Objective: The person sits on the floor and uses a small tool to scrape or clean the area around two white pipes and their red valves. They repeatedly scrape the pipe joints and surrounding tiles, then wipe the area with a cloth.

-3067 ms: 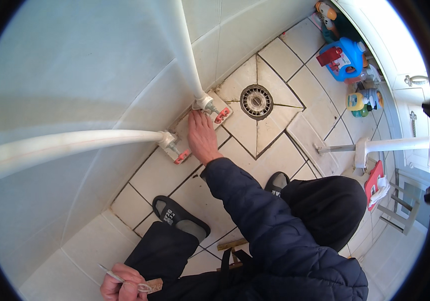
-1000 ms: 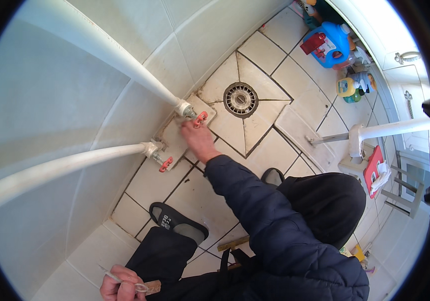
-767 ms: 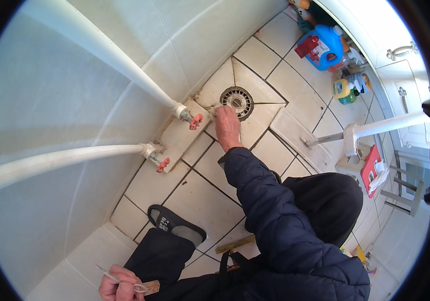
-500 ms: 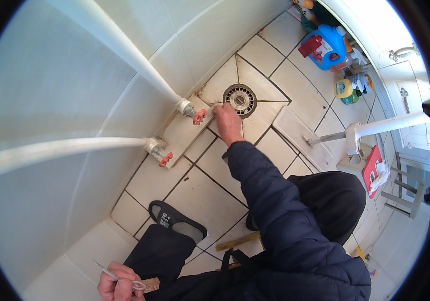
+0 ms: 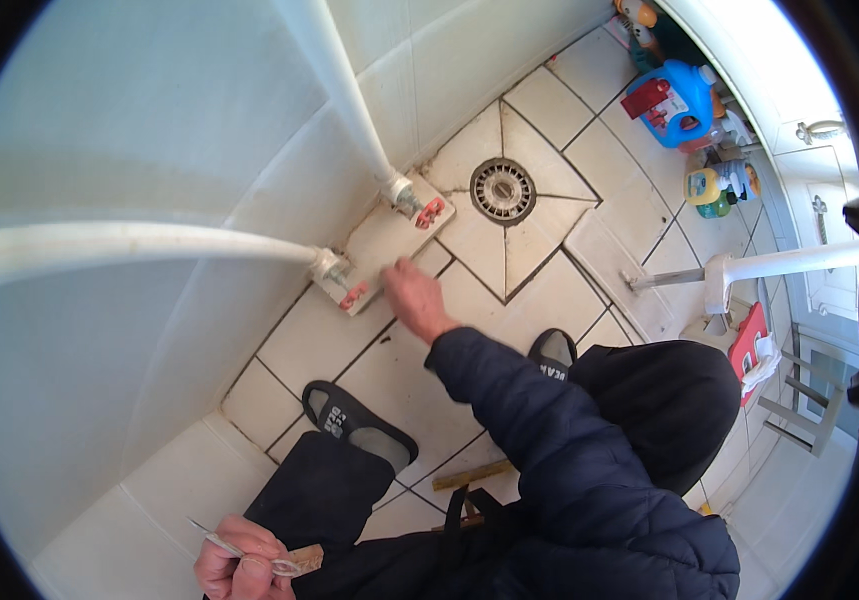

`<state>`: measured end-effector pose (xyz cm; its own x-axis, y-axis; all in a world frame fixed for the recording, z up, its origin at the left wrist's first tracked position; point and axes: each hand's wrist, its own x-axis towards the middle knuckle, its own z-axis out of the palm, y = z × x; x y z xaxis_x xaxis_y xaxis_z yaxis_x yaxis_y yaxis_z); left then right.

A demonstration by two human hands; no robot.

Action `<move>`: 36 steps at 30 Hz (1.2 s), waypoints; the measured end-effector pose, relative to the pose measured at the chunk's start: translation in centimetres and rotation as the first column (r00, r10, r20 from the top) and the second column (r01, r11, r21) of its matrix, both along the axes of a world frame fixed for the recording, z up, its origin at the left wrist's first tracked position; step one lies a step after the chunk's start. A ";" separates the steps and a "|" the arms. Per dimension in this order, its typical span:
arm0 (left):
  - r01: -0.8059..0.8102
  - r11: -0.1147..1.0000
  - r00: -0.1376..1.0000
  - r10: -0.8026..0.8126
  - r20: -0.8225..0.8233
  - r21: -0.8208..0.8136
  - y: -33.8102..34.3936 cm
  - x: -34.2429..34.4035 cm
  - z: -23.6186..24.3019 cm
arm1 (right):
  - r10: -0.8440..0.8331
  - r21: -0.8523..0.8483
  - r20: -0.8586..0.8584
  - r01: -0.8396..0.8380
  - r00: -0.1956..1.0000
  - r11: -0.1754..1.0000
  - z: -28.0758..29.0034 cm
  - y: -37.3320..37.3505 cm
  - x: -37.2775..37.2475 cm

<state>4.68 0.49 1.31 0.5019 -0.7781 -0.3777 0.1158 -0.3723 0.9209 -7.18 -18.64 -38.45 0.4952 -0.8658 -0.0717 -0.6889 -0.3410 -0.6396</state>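
My right hand (image 5: 415, 298) is at the edge of a loose tile plate (image 5: 389, 245), between two red valve handles (image 5: 428, 212) (image 5: 353, 296). Its fingers are curled; whatever they may hold is hidden. These valves sit at the low ends of white pipes (image 5: 149, 250) (image 5: 339, 80) along the tiled wall. My left hand (image 5: 244, 560), at the lower edge, grips a thin pale cord (image 5: 224, 543) with a loop, and a small brown flat piece (image 5: 306, 560) sticks out beside it. A round floor drain (image 5: 502, 191) lies beyond my right hand.
Bottles, including a blue jug (image 5: 674, 105), line the cabinet (image 5: 814, 190) at right. A white post (image 5: 784, 260) crosses from the right edge. Near it lie a red board (image 5: 749, 335) and a stand (image 5: 799, 420). My slippered feet (image 5: 359, 430) flank a wooden piece (image 5: 464, 478).
My right hand has moved from beside the drain down and left to the plate's edge between the valves. My left hand still holds the cord.
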 end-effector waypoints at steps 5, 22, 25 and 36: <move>0.010 1.000 1.000 -0.010 -0.017 -0.009 0.4 0.2 0.2 | -0.021 -0.083 0.039 0.024 0.999 0.996 -0.2 -0.6 1.8; -0.033 0.999 0.999 0.033 -0.017 -0.030 1.6 1.7 -0.1 | 0.232 -0.246 -0.074 -0.243 0.970 0.938 0.2 2.6 8.3; -0.049 0.998 0.998 0.049 -0.027 -0.035 1.7 1.9 -0.1 | 0.333 -0.247 -0.092 -0.346 0.938 0.905 -0.2 3.9 9.1; -0.048 0.999 0.999 0.048 -0.006 0.003 1.6 1.6 -0.1 | 0.418 -0.263 0.027 -0.397 0.908 0.879 -4.0 10.5 5.1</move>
<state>6.25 2.09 1.18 0.5362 -0.7523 -0.3829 0.1389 -0.3689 0.9191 -2.09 -8.12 -42.49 0.8033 -0.5703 0.1719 -0.4045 -0.7341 -0.5454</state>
